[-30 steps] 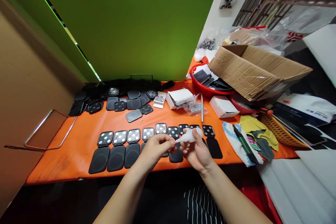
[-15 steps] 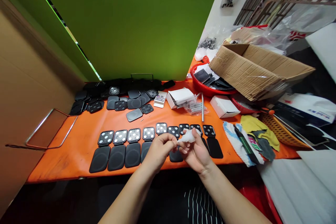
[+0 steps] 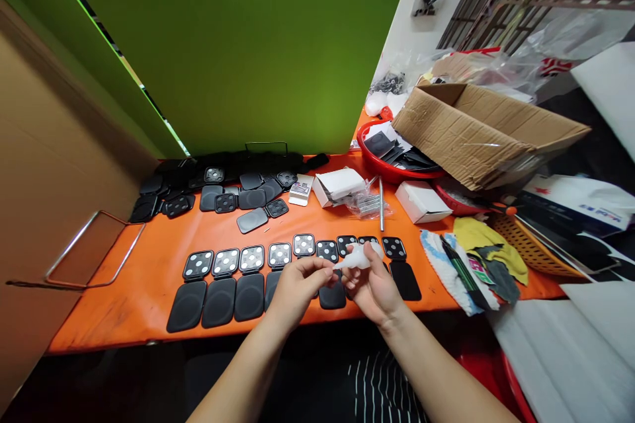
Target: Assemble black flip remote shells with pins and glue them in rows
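Note:
My right hand (image 3: 373, 287) is closed round a small white squeeze bottle (image 3: 361, 256), its pointed nozzle turned to the left. At the nozzle tip, my left hand (image 3: 303, 285) pinches with thumb and forefinger; whether it grips the tip or something tiny there is hidden. Both hands are above a row of opened black folding pads. Each has a square part with pale round dots (image 3: 226, 262) at the back and a plain dark flap (image 3: 219, 302) in front. My hands cover some pads in the middle of the row.
Loose black pads (image 3: 253, 199) are heaped at the back left of the orange table (image 3: 119, 304). White boxes (image 3: 424, 201), a metal rod (image 3: 381, 205) and a red basin (image 3: 367, 155) stand behind. Cloths and a green-black marker (image 3: 464, 271) lie right. A wire frame (image 3: 94, 251) is at left.
The view has shifted slightly. My hands hold nearly the same pose, with the left fingers still at the bottle's nozzle.

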Motion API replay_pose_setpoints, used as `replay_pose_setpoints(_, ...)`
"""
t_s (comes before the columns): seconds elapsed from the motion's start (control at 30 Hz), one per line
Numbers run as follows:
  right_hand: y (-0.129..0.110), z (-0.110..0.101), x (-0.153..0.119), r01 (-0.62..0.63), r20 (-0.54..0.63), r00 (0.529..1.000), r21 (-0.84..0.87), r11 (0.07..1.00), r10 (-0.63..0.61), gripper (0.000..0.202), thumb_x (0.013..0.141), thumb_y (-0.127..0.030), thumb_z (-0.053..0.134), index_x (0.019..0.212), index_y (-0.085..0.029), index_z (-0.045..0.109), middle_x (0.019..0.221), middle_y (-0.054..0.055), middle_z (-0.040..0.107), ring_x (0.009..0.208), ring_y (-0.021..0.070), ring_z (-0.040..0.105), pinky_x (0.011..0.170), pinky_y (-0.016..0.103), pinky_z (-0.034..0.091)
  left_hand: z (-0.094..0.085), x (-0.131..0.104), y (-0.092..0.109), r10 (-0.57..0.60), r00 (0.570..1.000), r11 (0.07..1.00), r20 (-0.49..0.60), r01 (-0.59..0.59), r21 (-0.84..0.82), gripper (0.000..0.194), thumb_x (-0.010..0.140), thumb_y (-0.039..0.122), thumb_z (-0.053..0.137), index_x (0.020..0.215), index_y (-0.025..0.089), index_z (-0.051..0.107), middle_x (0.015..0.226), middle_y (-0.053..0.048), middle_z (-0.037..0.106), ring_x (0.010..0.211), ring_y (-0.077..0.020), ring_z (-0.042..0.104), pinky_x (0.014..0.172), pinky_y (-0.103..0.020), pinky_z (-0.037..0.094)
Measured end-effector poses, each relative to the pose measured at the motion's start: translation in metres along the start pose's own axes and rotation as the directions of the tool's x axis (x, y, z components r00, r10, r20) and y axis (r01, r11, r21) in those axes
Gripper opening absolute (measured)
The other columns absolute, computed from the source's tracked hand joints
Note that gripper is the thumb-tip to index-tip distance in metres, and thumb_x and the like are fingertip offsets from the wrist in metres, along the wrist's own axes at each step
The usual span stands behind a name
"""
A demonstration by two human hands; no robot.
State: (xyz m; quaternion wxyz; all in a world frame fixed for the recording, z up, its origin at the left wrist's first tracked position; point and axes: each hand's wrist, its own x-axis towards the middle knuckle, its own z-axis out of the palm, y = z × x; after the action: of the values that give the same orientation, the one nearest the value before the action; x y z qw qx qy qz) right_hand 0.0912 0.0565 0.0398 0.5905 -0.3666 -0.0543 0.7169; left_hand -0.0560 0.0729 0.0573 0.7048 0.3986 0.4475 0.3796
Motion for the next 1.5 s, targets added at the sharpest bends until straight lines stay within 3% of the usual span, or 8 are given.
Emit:
replay_pose_setpoints(0.33, 0.001, -0.005, 0.004, 0.169, -0.046, 0.984, -0.085, 0.982, -0.174, 0.040, 0.061, -0.045, 0.079, 0.080, -0.013, 0.064, 0.051, -0.004, 0.051, 0.043, 0.0077, 0.043, 0.041, 0.020, 0.037, -0.001, 0.003, -0.004, -0.088, 0.996, 0.995, -0.001, 0.088, 0.037, 0.028, 0.058, 0.038, 0.075, 0.071, 0.014, 0.069, 0.064, -0.004, 0.068, 0.062, -0.0154, 0.062, 0.065, -0.027, 0.048)
replay_pose_setpoints(0.47, 0.003, -0.005, 0.006, 0.195, -0.076, 0.977, -0.080, 0.978, -0.201, 0.040, 0.055, -0.040, 0.083, 0.079, -0.013, 0.064, 0.055, -0.003, 0.053, 0.044, 0.0072, 0.043, 0.041, 0.020, 0.038, -0.001, 0.005, -0.004, -0.025, 0.999, 0.993, -0.045, 0.030, 0.111, 0.023, 0.061, 0.036, 0.071, 0.067, 0.014, 0.066, 0.059, -0.003, 0.065, 0.059, -0.0145, 0.059, 0.059, -0.024, 0.044)
replay_pose_setpoints(0.63, 0.006, -0.005, 0.007, 0.218, -0.072, 0.971, -0.117, 0.969, -0.227, 0.039, 0.062, -0.043, 0.079, 0.082, -0.012, 0.064, 0.052, -0.004, 0.051, 0.044, 0.0074, 0.044, 0.040, 0.019, 0.038, 0.001, 0.010, -0.008, 0.040, 0.994, 0.966, -0.099, -0.013, 0.260, 0.020, 0.064, 0.034, 0.062, 0.057, 0.016, 0.057, 0.048, 0.001, 0.055, 0.045, -0.0108, 0.047, 0.047, -0.022, 0.034)
replay_pose_setpoints(0.87, -0.003, -0.006, 0.013, 0.330, -0.196, 0.912, -0.169, 0.929, -0.360, 0.042, 0.052, -0.038, 0.084, 0.080, -0.013, 0.064, 0.058, -0.002, 0.058, 0.048, 0.0071, 0.047, 0.040, 0.017, 0.038, 0.001, 0.010, -0.013, 0.142, 0.979, 0.885, -0.146, -0.059, 0.462, 0.016, 0.067, 0.030, 0.056, 0.057, 0.017, 0.056, 0.050, 0.004, 0.049, 0.048, -0.0105, 0.043, 0.048, -0.021, 0.031)
replay_pose_setpoints(1.0, -0.015, -0.009, 0.016, 0.169, -0.176, 0.969, -0.032, 0.985, -0.172, 0.035, 0.060, -0.039, 0.080, 0.077, -0.013, 0.063, 0.048, -0.006, 0.047, 0.043, 0.0051, 0.039, 0.037, 0.015, 0.034, 0.002, 0.008, -0.009, 0.102, 0.991, 0.941, -0.087, -0.068, 0.331, 0.018, 0.068, 0.034, 0.057, 0.062, 0.017, 0.057, 0.054, 0.002, 0.052, 0.053, -0.0122, 0.046, 0.053, -0.023, 0.035)
replay_pose_setpoints(1.23, -0.016, -0.009, 0.014, -0.111, 0.010, 0.994, 0.229, 0.967, 0.112, 0.025, 0.075, -0.039, 0.067, 0.075, -0.015, 0.060, 0.044, -0.008, 0.037, 0.039, 0.0043, 0.032, 0.037, 0.014, 0.030, 0.015, -0.008, -0.026, 0.001, 0.966, 0.976, 0.260, -0.058, 0.210, 0.005, 0.062, 0.021, 0.044, 0.060, 0.019, 0.047, 0.057, 0.000, 0.048, 0.058, -0.0142, 0.046, 0.056, -0.025, 0.035)
replay_pose_setpoints(1.37, -0.019, -0.015, 0.014, -0.217, 0.104, 0.976, 0.302, 0.928, 0.194, 0.023, 0.077, -0.037, 0.066, 0.075, -0.015, 0.057, 0.044, -0.010, 0.034, 0.039, 0.0036, 0.031, 0.036, 0.012, 0.027, 0.011, -0.026, -0.057, -0.049, 0.948, 0.915, 0.316, -0.084, 0.395, 0.009, 0.064, 0.022, 0.036, 0.055, 0.021, 0.036, 0.053, 0.001, 0.041, 0.056, -0.0141, 0.041, 0.053, -0.025, 0.029)
replay_pose_setpoints(1.5, -0.024, -0.019, 0.012, -0.280, 0.198, 0.955, 0.343, 0.896, 0.223, 0.023, 0.078, -0.035, 0.065, 0.074, -0.015, 0.055, 0.045, -0.010, 0.031, 0.039, 0.0028, 0.031, 0.035, 0.010, 0.026, -0.010, -0.040, -0.088, -0.094, 0.943, 0.691, 0.320, -0.170, 0.702, 0.018, 0.070, 0.020, 0.036, 0.053, 0.020, 0.033, 0.052, 0.002, 0.039, 0.053, -0.0120, 0.038, 0.054, -0.025, 0.027)
